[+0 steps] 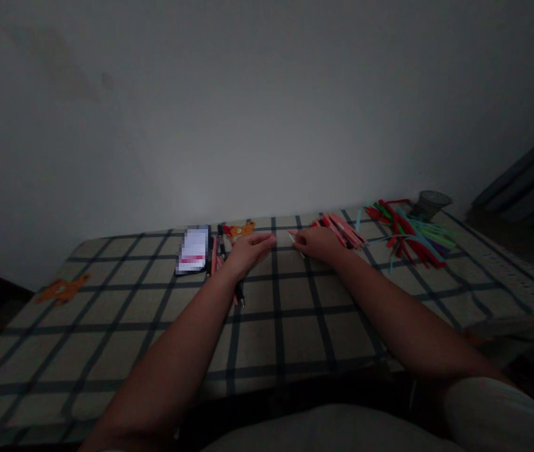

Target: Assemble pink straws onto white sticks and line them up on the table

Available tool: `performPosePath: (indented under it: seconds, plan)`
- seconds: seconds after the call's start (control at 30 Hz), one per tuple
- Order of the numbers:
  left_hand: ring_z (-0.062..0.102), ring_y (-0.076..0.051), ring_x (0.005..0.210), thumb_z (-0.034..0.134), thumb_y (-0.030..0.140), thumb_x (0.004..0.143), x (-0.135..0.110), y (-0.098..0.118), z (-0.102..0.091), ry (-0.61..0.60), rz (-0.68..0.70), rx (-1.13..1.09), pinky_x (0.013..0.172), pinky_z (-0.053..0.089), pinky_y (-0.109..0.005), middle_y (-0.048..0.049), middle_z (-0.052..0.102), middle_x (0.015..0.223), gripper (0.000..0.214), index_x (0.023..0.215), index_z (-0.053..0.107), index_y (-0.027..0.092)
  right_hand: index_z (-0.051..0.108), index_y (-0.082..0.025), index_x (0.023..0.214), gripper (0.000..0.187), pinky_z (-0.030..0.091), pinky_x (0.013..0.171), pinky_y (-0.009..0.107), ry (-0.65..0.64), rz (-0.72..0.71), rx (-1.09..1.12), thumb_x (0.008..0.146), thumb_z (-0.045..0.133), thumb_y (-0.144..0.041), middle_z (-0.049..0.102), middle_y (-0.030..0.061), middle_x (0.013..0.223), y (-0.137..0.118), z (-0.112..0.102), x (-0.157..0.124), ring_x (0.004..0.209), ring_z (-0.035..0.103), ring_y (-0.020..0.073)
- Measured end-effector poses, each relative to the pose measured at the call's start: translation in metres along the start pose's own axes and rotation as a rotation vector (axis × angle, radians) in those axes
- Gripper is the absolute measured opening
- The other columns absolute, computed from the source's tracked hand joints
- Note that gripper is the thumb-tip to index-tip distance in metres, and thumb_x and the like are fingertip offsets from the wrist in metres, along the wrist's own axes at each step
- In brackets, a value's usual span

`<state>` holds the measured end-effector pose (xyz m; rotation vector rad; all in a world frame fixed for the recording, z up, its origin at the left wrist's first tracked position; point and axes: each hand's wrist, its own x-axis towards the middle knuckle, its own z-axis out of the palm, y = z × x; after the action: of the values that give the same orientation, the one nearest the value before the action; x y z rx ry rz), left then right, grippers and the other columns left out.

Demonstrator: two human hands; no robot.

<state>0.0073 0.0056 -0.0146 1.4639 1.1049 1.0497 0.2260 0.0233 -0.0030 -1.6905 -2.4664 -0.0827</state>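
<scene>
My right hand (318, 243) is closed in a pinch on a thin white stick (291, 236), whose tip points up and to the left. Across a small gap, my left hand (249, 252) has its thumb and fingers pressed together. Whatever may be between its fingertips is too small and dark to make out. Several pens and pink sticks (215, 251) lie beside and partly under my left wrist. Just behind my right hand is a bundle of pink and red strips (342, 230), probably fuzzy craft stems.
A phone (193, 250) with a lit, blurred screen lies at the left. Colourful strips (406, 235) in red, green and blue are heaped at the right, by a dark mesh cup (431, 202). The checked tablecloth (120, 301) reaches the wall (267, 113).
</scene>
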Motion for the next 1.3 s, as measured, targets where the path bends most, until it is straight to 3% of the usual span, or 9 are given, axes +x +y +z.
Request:
performPosePath:
  seconds: [0.17,0.33,0.47,0.63,0.87,1.3]
  plan:
    - [0.061,-0.018,0.092,0.073,0.039,0.073,-0.0003,0.0035,-0.0013,0.133,0.313,0.205,0.083,0.045,-0.032,-0.0067,0.069,0.097,0.024,0.088,0.075,0.019,0.069,-0.023,0.088,0.032,0.038,0.063,0.027,0.005,0.011,0.016,0.088,0.047,-0.045,0.072,0.0049,0.088,-0.0003,0.0007,0.0002,0.077,0.063,0.0191]
    - [0.060,-0.016,0.081,0.068,0.034,0.081,-0.0025,0.0070,-0.0027,0.212,0.498,0.376,0.075,0.047,-0.031,-0.0042,0.068,0.086,0.017,0.089,0.073,0.020,0.068,-0.022,0.086,0.034,0.037,0.060,0.026,0.003,0.007,0.023,0.088,0.047,-0.049,0.072,0.0049,0.086,-0.0010,0.0017,0.0003,0.076,0.064,0.0192]
    - [0.061,-0.016,0.080,0.069,0.031,0.080,-0.0043,0.0064,-0.0017,0.173,0.586,0.496,0.072,0.047,-0.029,-0.0044,0.068,0.085,0.014,0.087,0.070,0.019,0.068,-0.022,0.085,0.033,0.037,0.062,0.026,0.002,0.002,0.037,0.088,0.047,-0.048,0.072,0.0045,0.086,-0.0016,0.0006,-0.0010,0.077,0.064,0.0190]
    - [0.062,-0.017,0.084,0.066,0.028,0.082,-0.0036,0.0038,-0.0021,0.056,0.585,0.585,0.077,0.048,-0.030,-0.0054,0.068,0.089,0.011,0.089,0.069,0.020,0.068,-0.021,0.087,0.034,0.039,0.065,0.026,-0.020,0.006,0.032,0.089,0.047,-0.047,0.072,0.0065,0.089,-0.0025,-0.0016,-0.0017,0.081,0.064,0.0193]
    - [0.062,-0.018,0.091,0.065,0.029,0.083,-0.0022,-0.0005,-0.0035,0.095,0.602,0.599,0.082,0.049,-0.033,-0.0072,0.068,0.097,0.015,0.094,0.069,0.019,0.069,-0.022,0.088,0.033,0.038,0.063,0.026,-0.031,0.005,0.030,0.087,0.049,-0.048,0.072,0.0063,0.088,-0.0058,-0.0056,-0.0030,0.079,0.064,0.0192]
    - [0.061,-0.017,0.088,0.064,0.029,0.083,-0.0020,-0.0010,-0.0033,0.123,0.618,0.621,0.078,0.049,-0.031,-0.0064,0.068,0.092,0.013,0.091,0.069,0.020,0.070,-0.022,0.090,0.029,0.040,0.065,0.026,-0.029,-0.022,0.034,0.086,0.050,-0.043,0.072,0.0057,0.091,-0.0059,-0.0046,-0.0022,0.079,0.064,0.0192]
